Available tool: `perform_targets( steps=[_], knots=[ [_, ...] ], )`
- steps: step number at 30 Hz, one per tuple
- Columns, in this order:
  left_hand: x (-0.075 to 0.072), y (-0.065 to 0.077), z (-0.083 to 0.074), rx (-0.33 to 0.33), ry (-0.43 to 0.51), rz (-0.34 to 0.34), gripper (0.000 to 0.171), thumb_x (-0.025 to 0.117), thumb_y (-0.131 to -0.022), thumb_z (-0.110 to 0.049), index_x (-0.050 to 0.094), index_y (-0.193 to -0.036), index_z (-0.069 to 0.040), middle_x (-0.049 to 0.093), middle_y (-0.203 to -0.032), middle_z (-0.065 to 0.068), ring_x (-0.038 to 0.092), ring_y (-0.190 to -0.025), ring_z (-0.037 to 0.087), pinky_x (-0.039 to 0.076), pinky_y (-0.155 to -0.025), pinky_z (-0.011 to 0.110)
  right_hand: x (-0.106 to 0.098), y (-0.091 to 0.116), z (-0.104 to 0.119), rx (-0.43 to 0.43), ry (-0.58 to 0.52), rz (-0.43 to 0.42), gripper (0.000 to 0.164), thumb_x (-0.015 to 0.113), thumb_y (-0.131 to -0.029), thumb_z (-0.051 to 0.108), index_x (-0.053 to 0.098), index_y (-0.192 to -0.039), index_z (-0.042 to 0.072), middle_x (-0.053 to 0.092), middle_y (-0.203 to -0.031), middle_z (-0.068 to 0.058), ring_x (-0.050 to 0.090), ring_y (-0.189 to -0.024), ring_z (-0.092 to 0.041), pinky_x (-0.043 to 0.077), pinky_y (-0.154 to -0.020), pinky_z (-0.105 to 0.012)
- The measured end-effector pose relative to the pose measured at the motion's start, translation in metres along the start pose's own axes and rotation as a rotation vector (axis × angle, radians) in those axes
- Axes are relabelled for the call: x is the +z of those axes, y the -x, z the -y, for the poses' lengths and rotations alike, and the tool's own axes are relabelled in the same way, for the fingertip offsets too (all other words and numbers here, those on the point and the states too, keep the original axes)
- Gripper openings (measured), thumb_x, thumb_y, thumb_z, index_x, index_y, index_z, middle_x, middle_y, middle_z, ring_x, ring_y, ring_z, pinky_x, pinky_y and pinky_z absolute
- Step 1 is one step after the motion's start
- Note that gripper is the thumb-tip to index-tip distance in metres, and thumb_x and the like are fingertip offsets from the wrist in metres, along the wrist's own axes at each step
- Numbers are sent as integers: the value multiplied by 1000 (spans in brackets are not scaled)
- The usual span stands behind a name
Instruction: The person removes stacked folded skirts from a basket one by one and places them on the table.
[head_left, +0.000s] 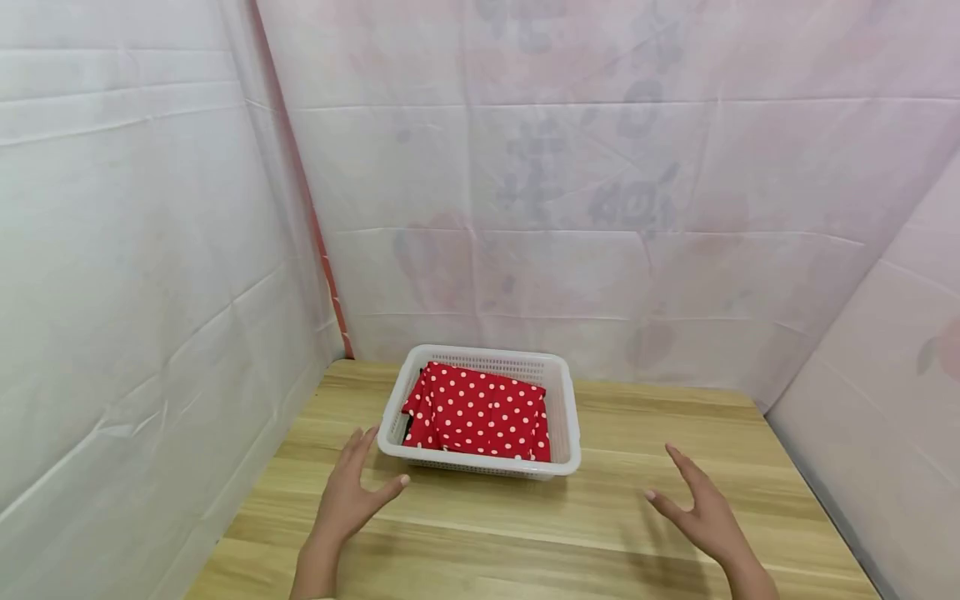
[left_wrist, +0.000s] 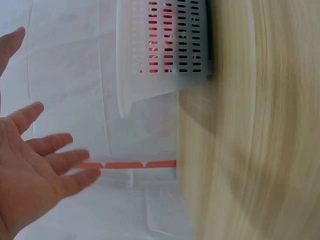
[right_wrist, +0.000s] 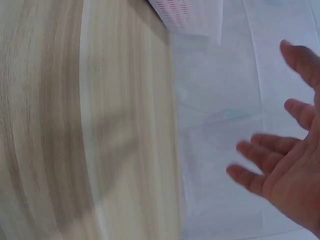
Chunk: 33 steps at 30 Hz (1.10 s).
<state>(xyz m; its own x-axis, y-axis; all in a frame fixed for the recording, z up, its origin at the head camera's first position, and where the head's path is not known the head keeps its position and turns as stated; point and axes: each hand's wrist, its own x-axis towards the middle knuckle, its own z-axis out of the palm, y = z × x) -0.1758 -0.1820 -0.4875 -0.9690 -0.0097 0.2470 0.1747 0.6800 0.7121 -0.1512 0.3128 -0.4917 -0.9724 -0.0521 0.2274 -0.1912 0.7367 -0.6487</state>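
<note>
A white plastic basket [head_left: 572, 417] with slotted walls stands on the table, turned slightly. Inside it lies a folded red cloth with white polka dots [head_left: 480, 412]; a bit of something dark shows at its left edge. My left hand [head_left: 348, 497] hovers near the basket's front left corner, fingers spread and holding nothing. In the left wrist view the basket's slotted side [left_wrist: 165, 45] is beyond the spread fingers. Well to the right of the basket, my right hand [head_left: 705, 512] is held over the table with thumb and fingers apart, also holding nothing.
The wood-grain table [head_left: 525, 533] reaches back to a pale printed sheet [head_left: 555, 275] hanging behind it. Similar sheets hang at the left [head_left: 135, 292] and right [head_left: 885, 400]. A red strip [head_left: 330, 279] runs down the back left corner.
</note>
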Motion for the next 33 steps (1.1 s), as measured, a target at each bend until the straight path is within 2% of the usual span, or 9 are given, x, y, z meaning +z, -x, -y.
perform_targets(
  steps=[4, 7, 10, 13, 15, 18, 27, 30, 33],
  knots=[
    [0, 1, 3, 10, 145, -25, 84, 79, -72, -41, 37, -143, -26, 34, -143, 15, 33, -126, 42, 30, -90, 67, 2, 1, -2, 43, -136, 2, 75, 65, -88, 25, 23, -148, 8, 35, -137, -30, 42, -115, -49, 41, -82, -60],
    [3, 4, 4, 14, 276, -33, 81, 81, -72, -31, 40, -141, -21, 40, -140, 13, 38, -124, 37, 32, -94, 61, 6, 4, -5, 61, -249, -6, 72, 64, -89, 20, 23, -148, 9, 39, -134, -29, 49, -114, -35, 48, -83, -41],
    [4, 7, -2, 4, 403, -35, 77, 81, -73, -18, 42, -139, -11, 43, -139, 13, 41, -123, 35, 32, -97, 54, 9, 8, -8, 43, -379, -26, 69, 63, -89, 12, 25, -147, 8, 47, -130, -10, 53, -109, -14, 49, -78, -23],
    [8, 7, -3, 1, 474, -45, 75, 80, -72, -13, 44, -138, -7, 44, -138, 12, 41, -123, 34, 32, -98, 51, 11, 11, -10, 23, -480, -39, 68, 62, -88, 5, 27, -146, 7, 49, -125, 9, 52, -104, -1, 48, -76, -19],
    [11, 7, 1, -4, 484, -51, 75, 81, -72, -15, 45, -137, -8, 45, -138, 9, 42, -123, 32, 33, -98, 49, 12, 12, -10, 20, -505, -45, 68, 62, -88, 3, 27, -146, 7, 48, -121, 18, 52, -104, 0, 49, -75, -20],
    [14, 6, 4, -23, 490, -41, 74, 81, -73, -17, 45, -137, -9, 45, -138, 8, 41, -123, 32, 33, -98, 49, 12, 12, -10, 25, -506, -42, 68, 62, -88, 4, 27, -146, 8, 48, -120, 20, 52, -104, 0, 49, -75, -20],
    [-7, 12, -25, 2, 436, -26, 69, 77, -74, -7, 46, -135, -5, 45, -136, 17, 43, -121, 36, 34, -97, 53, 15, 7, -7, 11, -540, -38, 66, 61, -89, 2, 28, -146, 8, 49, -121, 18, 52, -104, -1, 48, -76, -19],
    [-7, 9, -29, 33, 430, -19, 68, 77, -75, -8, 46, -135, -4, 44, -136, 17, 43, -121, 37, 33, -96, 55, 15, 3, -4, -13, -555, -28, 66, 60, -89, 1, 28, -146, 8, 50, -123, 16, 53, -106, -3, 48, -77, -20],
    [-1, 2, -22, 53, 443, -22, 69, 77, -75, -8, 46, -136, -6, 44, -137, 15, 43, -122, 36, 32, -97, 56, 15, -3, 0, -27, -557, -19, 65, 60, -90, 2, 29, -146, 9, 50, -124, 13, 53, -107, -4, 49, -77, -21]
  ],
)
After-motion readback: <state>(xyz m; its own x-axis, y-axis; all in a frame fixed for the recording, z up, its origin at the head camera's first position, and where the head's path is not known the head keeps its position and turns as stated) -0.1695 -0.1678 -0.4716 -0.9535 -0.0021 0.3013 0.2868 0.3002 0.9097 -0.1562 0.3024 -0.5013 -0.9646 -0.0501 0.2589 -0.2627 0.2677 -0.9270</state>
